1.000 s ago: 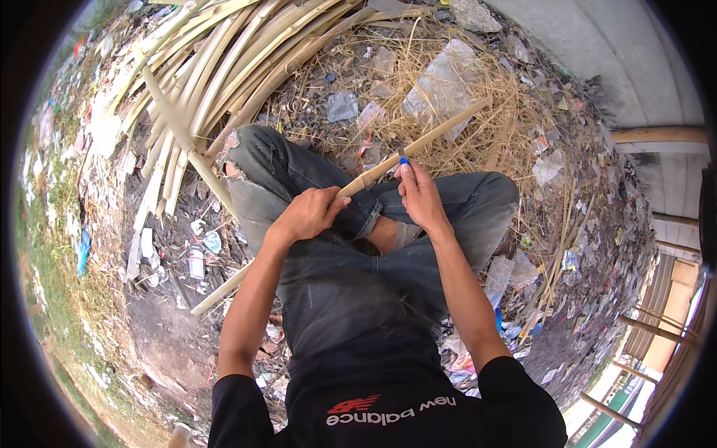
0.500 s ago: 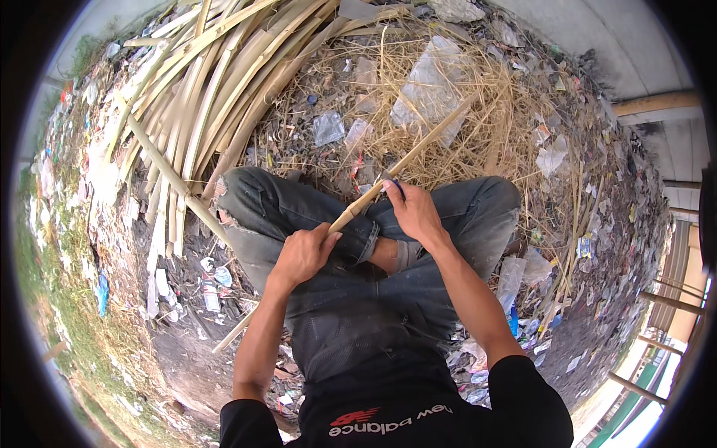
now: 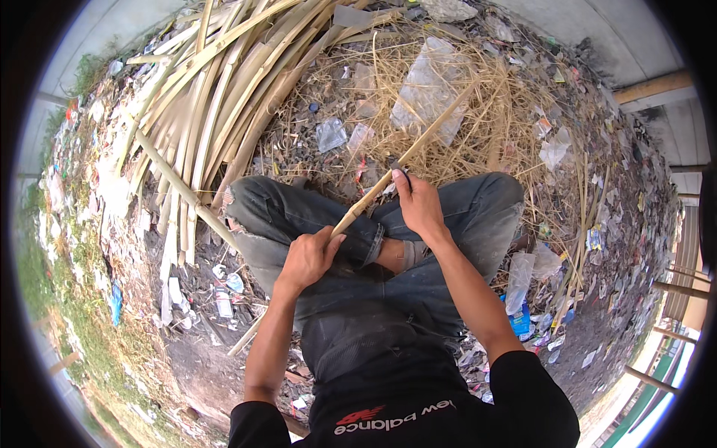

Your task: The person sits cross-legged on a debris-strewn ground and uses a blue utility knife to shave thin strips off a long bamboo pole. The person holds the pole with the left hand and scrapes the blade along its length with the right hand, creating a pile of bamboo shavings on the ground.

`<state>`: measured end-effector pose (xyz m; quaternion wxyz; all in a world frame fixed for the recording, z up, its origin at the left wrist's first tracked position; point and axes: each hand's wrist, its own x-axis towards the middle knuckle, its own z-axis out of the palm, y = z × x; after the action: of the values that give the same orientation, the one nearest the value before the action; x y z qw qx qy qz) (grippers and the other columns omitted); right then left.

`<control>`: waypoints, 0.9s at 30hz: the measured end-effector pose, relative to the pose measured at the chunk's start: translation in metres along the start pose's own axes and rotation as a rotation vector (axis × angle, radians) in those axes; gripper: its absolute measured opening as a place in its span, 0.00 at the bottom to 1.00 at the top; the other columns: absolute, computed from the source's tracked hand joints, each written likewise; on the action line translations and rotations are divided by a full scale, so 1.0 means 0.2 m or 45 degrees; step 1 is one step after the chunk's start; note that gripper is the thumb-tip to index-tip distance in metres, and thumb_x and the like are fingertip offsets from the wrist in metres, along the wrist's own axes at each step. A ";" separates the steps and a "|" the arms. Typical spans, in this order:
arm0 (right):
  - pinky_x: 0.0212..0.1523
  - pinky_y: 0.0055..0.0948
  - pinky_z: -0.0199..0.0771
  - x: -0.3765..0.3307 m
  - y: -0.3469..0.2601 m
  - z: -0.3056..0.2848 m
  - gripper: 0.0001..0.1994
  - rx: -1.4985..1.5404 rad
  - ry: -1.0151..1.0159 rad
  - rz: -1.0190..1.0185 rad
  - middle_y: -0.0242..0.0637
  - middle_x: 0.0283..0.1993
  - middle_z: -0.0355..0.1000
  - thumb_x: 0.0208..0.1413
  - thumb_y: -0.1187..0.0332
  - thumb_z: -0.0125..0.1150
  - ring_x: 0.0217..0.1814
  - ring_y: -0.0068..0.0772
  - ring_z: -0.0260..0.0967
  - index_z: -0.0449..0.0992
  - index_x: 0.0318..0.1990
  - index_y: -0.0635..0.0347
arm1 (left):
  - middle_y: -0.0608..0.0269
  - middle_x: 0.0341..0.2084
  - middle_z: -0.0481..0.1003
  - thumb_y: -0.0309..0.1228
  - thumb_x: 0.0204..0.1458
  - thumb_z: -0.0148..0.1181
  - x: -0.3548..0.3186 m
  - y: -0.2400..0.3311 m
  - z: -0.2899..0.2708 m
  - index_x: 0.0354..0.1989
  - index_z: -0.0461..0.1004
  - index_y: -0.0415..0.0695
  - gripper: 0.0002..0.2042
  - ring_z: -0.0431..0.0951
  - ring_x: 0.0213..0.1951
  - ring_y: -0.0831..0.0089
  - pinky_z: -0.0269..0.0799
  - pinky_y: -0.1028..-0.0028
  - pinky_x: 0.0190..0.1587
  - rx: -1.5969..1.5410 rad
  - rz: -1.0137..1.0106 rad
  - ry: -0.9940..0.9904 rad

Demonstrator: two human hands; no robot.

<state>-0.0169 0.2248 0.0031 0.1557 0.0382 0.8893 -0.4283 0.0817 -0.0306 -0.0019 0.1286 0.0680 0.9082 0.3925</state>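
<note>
A long pale bamboo strip (image 3: 364, 203) lies slantwise above my crossed legs, its far end reaching up and to the right over the straw. My left hand (image 3: 308, 259) grips its near end, with fingers wrapped round and thumb along it. Farther up the strip, my right hand (image 3: 420, 205) is closed, with its thumb pressed on the strip. Something small and dark shows at the right index finger; its kind cannot be made out. The curled fingers of the right hand are partly hidden.
A big pile of split bamboo strips (image 3: 216, 97) lies at the far left. One thicker bamboo pole (image 3: 175, 179) slants toward my left knee. Straw and shavings (image 3: 485, 138) with a clear plastic sheet (image 3: 429, 89) lie ahead. Litter covers the ground around; a pale wall (image 3: 624, 37) stands beyond.
My right hand has shifted slightly to the right and down along the strip. My left hand has moved a little right. The whole view has also shifted slightly.
</note>
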 end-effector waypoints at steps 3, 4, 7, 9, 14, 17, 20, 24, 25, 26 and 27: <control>0.34 0.53 0.72 -0.19 0.00 0.24 0.29 -0.033 -0.012 -0.358 0.56 0.24 0.74 0.76 0.46 0.46 0.32 0.65 0.76 0.81 0.41 0.65 | 0.41 0.20 0.74 0.37 0.68 0.61 0.02 0.02 -0.02 0.37 0.76 0.36 0.14 0.78 0.29 0.39 0.71 0.50 0.32 -0.002 -0.054 -0.039; 0.33 0.51 0.72 -0.20 0.00 0.26 0.29 0.107 -0.004 -0.349 0.55 0.23 0.72 0.76 0.45 0.47 0.30 0.65 0.74 0.81 0.39 0.65 | 0.42 0.20 0.74 0.37 0.67 0.61 0.01 0.02 -0.02 0.37 0.76 0.37 0.14 0.78 0.28 0.39 0.71 0.49 0.32 0.004 -0.035 -0.019; 0.35 0.51 0.72 -0.06 0.01 0.08 0.28 0.092 -0.115 -0.025 0.58 0.26 0.74 0.75 0.45 0.49 0.33 0.68 0.74 0.82 0.41 0.65 | 0.42 0.19 0.74 0.38 0.66 0.62 -0.02 0.01 0.00 0.37 0.77 0.38 0.14 0.78 0.27 0.39 0.71 0.49 0.32 0.002 -0.010 0.030; 0.35 0.50 0.72 -0.10 0.00 0.11 0.28 0.099 -0.145 -0.102 0.56 0.25 0.73 0.74 0.45 0.50 0.32 0.65 0.74 0.82 0.43 0.65 | 0.42 0.20 0.74 0.38 0.66 0.63 0.00 0.01 0.00 0.37 0.77 0.37 0.14 0.78 0.28 0.41 0.71 0.52 0.32 -0.015 -0.012 0.017; 0.29 0.36 0.65 -0.13 0.04 0.14 0.26 0.305 -0.498 -0.114 0.36 0.20 0.67 0.73 0.46 0.55 0.24 0.30 0.65 0.83 0.43 0.65 | 0.44 0.20 0.75 0.37 0.65 0.64 -0.02 0.04 -0.03 0.40 0.80 0.37 0.13 0.79 0.26 0.42 0.72 0.53 0.31 -0.035 -0.035 0.007; 0.26 0.28 0.56 -0.11 0.05 0.14 0.24 0.614 -0.607 0.030 0.23 0.20 0.63 0.71 0.47 0.60 0.24 0.15 0.56 0.84 0.38 0.63 | 0.44 0.21 0.77 0.39 0.65 0.64 -0.04 0.05 -0.02 0.44 0.81 0.39 0.13 0.80 0.27 0.43 0.73 0.52 0.32 -0.023 -0.044 0.027; 0.22 0.32 0.55 -0.14 -0.03 0.13 0.24 0.512 -0.260 -0.255 0.22 0.18 0.64 0.68 0.49 0.66 0.19 0.17 0.55 0.80 0.27 0.61 | 0.44 0.22 0.78 0.40 0.65 0.63 -0.04 0.04 -0.01 0.47 0.83 0.42 0.14 0.81 0.28 0.43 0.75 0.50 0.33 0.001 -0.041 0.068; 0.27 0.44 0.68 -0.14 -0.06 0.16 0.24 0.091 -0.104 -0.184 0.42 0.19 0.73 0.64 0.48 0.69 0.22 0.45 0.73 0.81 0.28 0.62 | 0.46 0.22 0.80 0.41 0.65 0.63 -0.05 0.06 0.01 0.49 0.83 0.44 0.14 0.82 0.29 0.44 0.77 0.51 0.34 0.098 -0.032 0.098; 0.28 0.44 0.69 -0.14 -0.06 0.17 0.23 0.078 -0.108 -0.256 0.42 0.19 0.73 0.64 0.49 0.69 0.22 0.45 0.74 0.81 0.28 0.62 | 0.46 0.23 0.80 0.41 0.65 0.63 -0.05 0.07 0.01 0.49 0.83 0.44 0.14 0.83 0.29 0.44 0.77 0.51 0.35 0.120 -0.041 0.102; 0.28 0.44 0.69 -0.13 -0.05 0.18 0.22 0.065 -0.112 -0.327 0.42 0.19 0.73 0.64 0.51 0.68 0.22 0.45 0.74 0.81 0.27 0.62 | 0.46 0.23 0.80 0.41 0.65 0.63 -0.05 0.07 0.02 0.50 0.83 0.45 0.14 0.83 0.30 0.44 0.78 0.50 0.35 0.145 -0.046 0.092; 0.28 0.44 0.70 -0.13 -0.05 0.19 0.21 0.050 -0.114 -0.395 0.42 0.19 0.74 0.64 0.52 0.68 0.22 0.45 0.75 0.81 0.27 0.62 | 0.46 0.23 0.80 0.41 0.65 0.63 -0.05 0.06 0.03 0.50 0.83 0.45 0.14 0.83 0.30 0.45 0.78 0.50 0.35 0.168 -0.048 0.079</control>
<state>0.0149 0.1913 -0.0036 0.1264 -0.1155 0.8683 -0.4656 0.0938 -0.0201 0.0056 0.1031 0.0470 0.9367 0.3312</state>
